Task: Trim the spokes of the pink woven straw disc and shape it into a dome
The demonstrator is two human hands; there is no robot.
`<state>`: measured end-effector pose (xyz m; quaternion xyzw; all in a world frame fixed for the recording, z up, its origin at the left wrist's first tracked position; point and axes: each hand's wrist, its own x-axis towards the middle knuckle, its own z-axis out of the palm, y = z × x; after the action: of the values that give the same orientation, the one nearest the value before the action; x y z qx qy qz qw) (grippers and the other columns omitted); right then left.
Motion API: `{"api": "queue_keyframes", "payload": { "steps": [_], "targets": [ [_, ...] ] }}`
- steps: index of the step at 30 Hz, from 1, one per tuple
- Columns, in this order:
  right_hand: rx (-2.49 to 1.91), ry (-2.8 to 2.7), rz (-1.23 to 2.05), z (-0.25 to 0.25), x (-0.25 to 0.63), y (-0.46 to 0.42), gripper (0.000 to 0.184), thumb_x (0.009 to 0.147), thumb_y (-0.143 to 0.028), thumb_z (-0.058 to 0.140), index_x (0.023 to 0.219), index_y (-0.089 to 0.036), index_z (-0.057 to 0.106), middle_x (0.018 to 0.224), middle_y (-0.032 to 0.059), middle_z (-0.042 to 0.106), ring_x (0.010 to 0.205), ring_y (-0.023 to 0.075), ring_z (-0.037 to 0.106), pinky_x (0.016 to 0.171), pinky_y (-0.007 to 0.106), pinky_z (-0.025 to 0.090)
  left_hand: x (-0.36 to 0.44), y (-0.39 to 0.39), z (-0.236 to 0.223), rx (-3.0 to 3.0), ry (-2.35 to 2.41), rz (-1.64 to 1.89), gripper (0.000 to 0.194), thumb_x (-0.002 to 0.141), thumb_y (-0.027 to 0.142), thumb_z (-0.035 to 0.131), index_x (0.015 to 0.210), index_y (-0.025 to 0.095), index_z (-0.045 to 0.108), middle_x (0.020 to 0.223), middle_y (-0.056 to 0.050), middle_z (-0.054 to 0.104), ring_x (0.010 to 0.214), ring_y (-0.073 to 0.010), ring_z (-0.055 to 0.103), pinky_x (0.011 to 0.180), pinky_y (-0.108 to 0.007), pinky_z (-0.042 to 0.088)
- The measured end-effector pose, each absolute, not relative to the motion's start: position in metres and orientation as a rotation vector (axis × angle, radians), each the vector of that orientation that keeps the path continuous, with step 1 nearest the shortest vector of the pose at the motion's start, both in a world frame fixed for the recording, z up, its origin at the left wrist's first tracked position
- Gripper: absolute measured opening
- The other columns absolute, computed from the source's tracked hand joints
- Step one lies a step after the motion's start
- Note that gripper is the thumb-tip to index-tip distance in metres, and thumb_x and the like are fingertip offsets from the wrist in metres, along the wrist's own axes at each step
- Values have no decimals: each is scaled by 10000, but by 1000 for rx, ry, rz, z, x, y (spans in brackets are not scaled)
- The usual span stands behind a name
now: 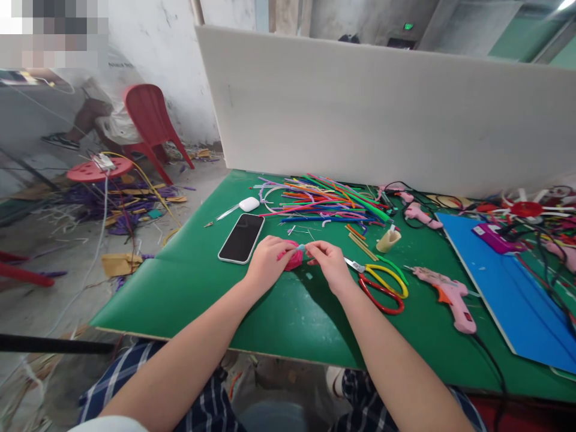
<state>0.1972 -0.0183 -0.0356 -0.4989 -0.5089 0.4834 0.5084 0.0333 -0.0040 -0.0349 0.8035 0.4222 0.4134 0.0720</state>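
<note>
My left hand [270, 259] is closed on a bright pink fuzzy piece [293, 259], which looks like bent pipe cleaner, low over the green table. Against its upper right side sits a small light blue piece [301, 248]. The fingers of my right hand [327, 261] pinch at this blue piece, close to the left fingertips. Just right of my right hand lie scissors [382, 285] with one yellow and one red handle. A phone [242, 238] rests to the left of my left hand. Behind both hands is a heap of colourful pipe cleaners [328, 201].
On the right lie a pink glue gun [445, 294], a blue board [508, 294] and a purple device [497, 238] with cables. A beige cup-like holder [388, 240] stands behind the scissors. A white earphone case [249, 204] lies behind the phone. A pale partition [382, 114] borders the table's back.
</note>
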Motion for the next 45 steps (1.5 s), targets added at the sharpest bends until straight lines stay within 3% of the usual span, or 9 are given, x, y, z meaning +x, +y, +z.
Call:
{"api": "queue_keyframes", "payload": {
  "steps": [3,9,18,30,39,45],
  "targets": [
    [-1261,-1444,958,-35,202,-18,260,735,-416,583,809,-185,677,806,47,650,752,174,575,614,282,480,31,-3,-36,2517,1257,1207,182,839,246,523,809,205,698,740,-36,662,745,-169,544,723,-324,453],
    [-1295,-1790,632,-37,202,-17,179,798,-341,536,755,-208,648,745,29,608,723,165,555,596,271,422,29,-4,-37,2617,1266,1146,197,857,247,498,837,206,690,768,-35,660,780,-173,529,739,-326,430],
    [-1272,-1816,782,-36,202,-19,156,826,-312,482,775,-199,577,779,11,569,741,148,536,662,280,448,32,-4,-33,2396,1220,1208,134,808,231,566,724,199,666,704,-12,633,737,-162,531,729,-314,437],
    [-1136,-1287,1147,-38,185,-20,170,763,-363,542,762,-194,536,704,-21,498,653,129,513,607,296,524,35,-7,-30,2283,1270,1176,126,818,201,536,736,185,629,742,-7,628,746,-144,561,686,-260,454],
    [-1267,-1914,390,-41,201,-18,110,800,-229,560,812,-221,670,804,41,649,800,190,557,717,318,444,27,-4,-35,2686,1304,1049,191,864,233,472,828,200,657,810,-42,634,815,-194,519,742,-340,376],
    [-1295,-1976,317,-42,198,-19,124,823,-228,526,779,-211,641,782,41,624,778,185,549,715,310,431,28,-4,-35,2754,1288,1058,202,868,246,470,833,198,662,809,-41,637,804,-185,519,738,-330,380]
  ]
}}
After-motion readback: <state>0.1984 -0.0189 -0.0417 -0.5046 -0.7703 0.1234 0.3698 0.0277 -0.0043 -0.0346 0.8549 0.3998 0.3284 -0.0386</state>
